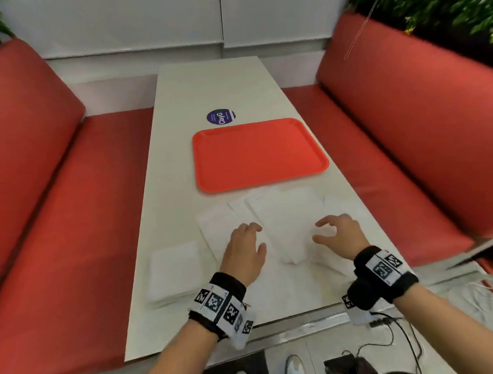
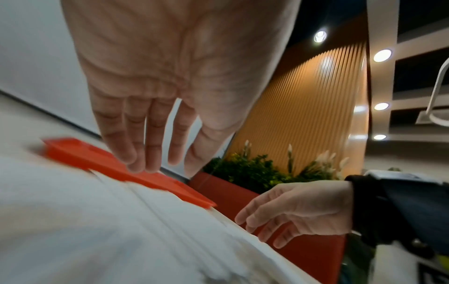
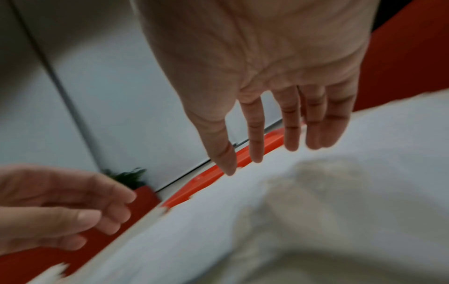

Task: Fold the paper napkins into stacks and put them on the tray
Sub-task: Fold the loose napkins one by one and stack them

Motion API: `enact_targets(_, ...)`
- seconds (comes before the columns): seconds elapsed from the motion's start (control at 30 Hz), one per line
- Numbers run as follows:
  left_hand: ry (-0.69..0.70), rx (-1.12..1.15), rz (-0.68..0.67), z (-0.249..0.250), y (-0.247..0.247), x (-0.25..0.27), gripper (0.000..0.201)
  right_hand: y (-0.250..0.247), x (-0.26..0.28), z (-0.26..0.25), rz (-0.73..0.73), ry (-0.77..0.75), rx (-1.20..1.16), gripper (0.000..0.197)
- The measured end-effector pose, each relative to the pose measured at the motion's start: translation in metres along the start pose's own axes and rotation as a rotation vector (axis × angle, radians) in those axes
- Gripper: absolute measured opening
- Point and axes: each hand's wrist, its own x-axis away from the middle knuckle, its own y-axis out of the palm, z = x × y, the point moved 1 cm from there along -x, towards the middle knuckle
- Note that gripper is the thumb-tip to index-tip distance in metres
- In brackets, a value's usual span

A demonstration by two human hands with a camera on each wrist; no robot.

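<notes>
Several white paper napkins (image 1: 286, 213) lie spread and overlapping on the white table (image 1: 207, 86), just in front of the orange tray (image 1: 258, 153), which holds nothing. A folded white stack (image 1: 174, 270) sits at the near left. My left hand (image 1: 246, 247) hovers over the napkins with its fingers loosely extended, holding nothing. My right hand (image 1: 336, 233) hovers to the right of it, fingers spread and gently bent, also holding nothing. The wrist views show both palms open, the left hand (image 2: 155, 123) and the right hand (image 3: 274, 107) above the blurred napkins (image 3: 316, 211), with the tray (image 2: 116, 165) beyond.
Red bench seats (image 1: 60, 212) flank the table on both sides. A round purple sticker (image 1: 220, 117) lies on the table behind the tray. Green plants (image 1: 435, 11) stand behind the right bench. Cables and shoes (image 1: 294, 368) lie on the floor below the near edge.
</notes>
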Motion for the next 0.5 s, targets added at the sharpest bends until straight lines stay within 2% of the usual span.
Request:
enact_targets(0.07, 0.021, -0.001, -0.103, 0.027, 0.029, -0.016, 0.037, -0.016, 0.001, 0.035, 0.004, 0.060, 0.075, 0.046)
enact_targets(0.17, 0.095, -0.038, -0.222, 0.063, 0.066, -0.038, 0.044, -0.024, 0.007, 0.071, -0.066, 0.059, 0.128, 0.056)
enact_targets(0.3, 0.114, -0.110, -0.339, 0.096, 0.099, -0.059, 0.048, -0.021, 0.011, 0.088, -0.043, 0.046, 0.116, 0.052)
enact_targets(0.4, 0.068, -0.096, -0.319, 0.111, 0.114, -0.070, 0.048, -0.019, 0.010, 0.093, 0.031, 0.060, -0.042, 0.042)
enact_targets(0.5, -0.043, 0.096, -0.267, 0.116, 0.120, -0.075, 0.052, -0.020, 0.008, 0.095, 0.095, 0.040, -0.263, 0.038)
